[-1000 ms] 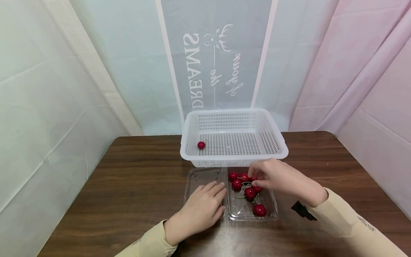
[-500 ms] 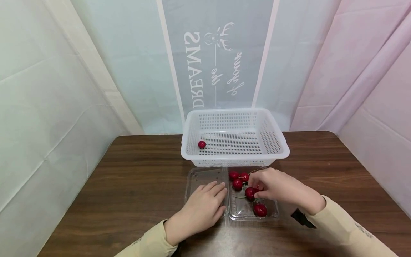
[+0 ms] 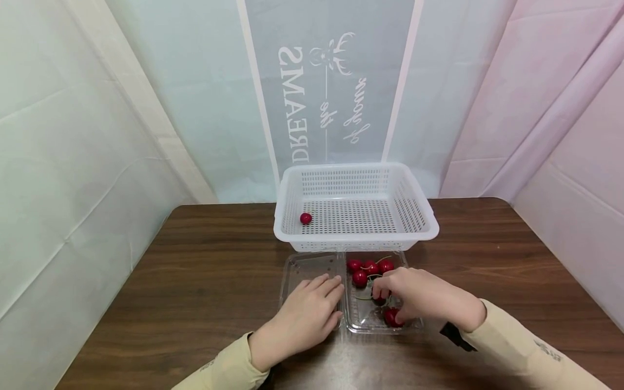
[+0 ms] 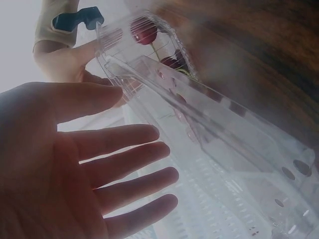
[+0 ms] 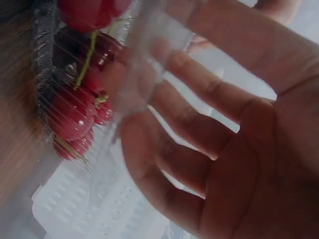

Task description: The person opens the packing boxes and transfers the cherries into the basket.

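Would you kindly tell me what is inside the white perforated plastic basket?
One red cherry lies near the left wall of the white perforated plastic basket; its front rim hides the nearest strip of floor.

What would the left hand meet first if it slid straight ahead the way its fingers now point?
Probably the near wall of the white basket: the left hand lies flat on the clear lid, pointing up-table toward it, though the depth is uncertain.

R hand [image 3: 424, 298] moved nearer, onto cherries [image 3: 370, 268]
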Available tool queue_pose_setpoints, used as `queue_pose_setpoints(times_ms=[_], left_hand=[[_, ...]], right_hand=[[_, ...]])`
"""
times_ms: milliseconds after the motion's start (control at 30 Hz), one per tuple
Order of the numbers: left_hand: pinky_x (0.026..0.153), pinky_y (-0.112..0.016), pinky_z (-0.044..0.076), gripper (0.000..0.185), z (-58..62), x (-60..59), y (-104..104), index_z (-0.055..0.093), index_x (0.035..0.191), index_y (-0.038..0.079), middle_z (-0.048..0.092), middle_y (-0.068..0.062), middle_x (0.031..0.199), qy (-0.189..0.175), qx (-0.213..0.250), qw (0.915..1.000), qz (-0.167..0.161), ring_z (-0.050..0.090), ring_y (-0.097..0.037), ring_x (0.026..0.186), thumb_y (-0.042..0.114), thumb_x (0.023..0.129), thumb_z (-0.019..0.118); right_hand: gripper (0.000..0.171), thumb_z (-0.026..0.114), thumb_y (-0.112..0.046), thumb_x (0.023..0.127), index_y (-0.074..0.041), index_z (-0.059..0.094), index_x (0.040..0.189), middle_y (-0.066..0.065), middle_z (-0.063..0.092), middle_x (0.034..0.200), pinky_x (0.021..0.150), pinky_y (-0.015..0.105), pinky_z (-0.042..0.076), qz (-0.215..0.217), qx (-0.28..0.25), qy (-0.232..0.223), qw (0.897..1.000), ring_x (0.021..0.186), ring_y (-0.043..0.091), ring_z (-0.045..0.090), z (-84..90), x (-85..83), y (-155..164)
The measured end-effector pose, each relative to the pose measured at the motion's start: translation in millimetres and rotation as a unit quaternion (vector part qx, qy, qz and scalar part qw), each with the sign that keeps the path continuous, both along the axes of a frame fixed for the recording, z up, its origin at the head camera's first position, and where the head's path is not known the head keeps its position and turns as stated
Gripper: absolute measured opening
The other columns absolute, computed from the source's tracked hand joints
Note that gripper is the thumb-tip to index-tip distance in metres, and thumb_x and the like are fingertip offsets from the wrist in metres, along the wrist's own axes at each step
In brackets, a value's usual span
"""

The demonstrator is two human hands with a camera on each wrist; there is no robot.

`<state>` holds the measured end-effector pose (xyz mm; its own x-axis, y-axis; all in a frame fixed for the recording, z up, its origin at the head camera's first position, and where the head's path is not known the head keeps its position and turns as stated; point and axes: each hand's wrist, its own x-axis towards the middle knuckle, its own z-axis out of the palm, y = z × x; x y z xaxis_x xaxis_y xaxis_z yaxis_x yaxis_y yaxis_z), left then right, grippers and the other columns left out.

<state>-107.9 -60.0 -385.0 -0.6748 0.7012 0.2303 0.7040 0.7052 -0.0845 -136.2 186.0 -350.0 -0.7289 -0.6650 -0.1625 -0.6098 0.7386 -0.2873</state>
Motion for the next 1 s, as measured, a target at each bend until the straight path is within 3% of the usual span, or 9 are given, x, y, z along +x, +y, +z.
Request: queue_pose_setpoints(times_ms=[167, 400, 1000], left_hand=[[0.092, -0.037, 0.048, 0.043, 0.0, -0.3, 0, 0.062, 0.123, 0.011, 0.059, -0.005, 0.132, 0.004, 0.001, 1.0, 0.0, 0.055, -0.023, 0.121, 0.036, 0.089, 0.06], [0.092, -0.037, 0.048, 0.042, 0.1, -0.3, 0, 0.062, 0.123, 0.01, 0.059, -0.005, 0.131, 0.005, 0.003, 1.0, 0.0, 0.055, -0.023, 0.121, 0.036, 0.089, 0.061], [0.092, -0.037, 0.048, 0.042, 0.0, 0.0, 0, 0.062, 0.123, 0.011, 0.059, -0.004, 0.131, 0.006, 0.003, 1.0, -0.001, 0.055, -0.023, 0.121, 0.036, 0.089, 0.06]], right_hand=[[0.039, 0.083, -0.005, 0.056, -0.019, 0.062, 0.086, -0.01, 0.058, 0.079, 0.057, 0.023, 0.043, 0.028, -0.008, 0.022, 0.999, 0.071, 0.002, 0.05, -5.4, 1.3, 0], [0.037, 0.083, -0.006, 0.055, -0.019, 0.062, 0.083, -0.01, 0.057, 0.078, 0.054, 0.022, 0.041, 0.025, -0.005, 0.034, 0.999, 0.067, 0.002, 0.046, -12.1, 0.9, 0], [0.028, 0.082, -0.004, 0.063, -0.016, 0.062, 0.078, -0.009, 0.058, 0.074, 0.058, 0.019, 0.043, 0.057, -0.052, 0.062, 0.995, 0.067, 0.0, 0.048, -20.9, -3.2, -2]])
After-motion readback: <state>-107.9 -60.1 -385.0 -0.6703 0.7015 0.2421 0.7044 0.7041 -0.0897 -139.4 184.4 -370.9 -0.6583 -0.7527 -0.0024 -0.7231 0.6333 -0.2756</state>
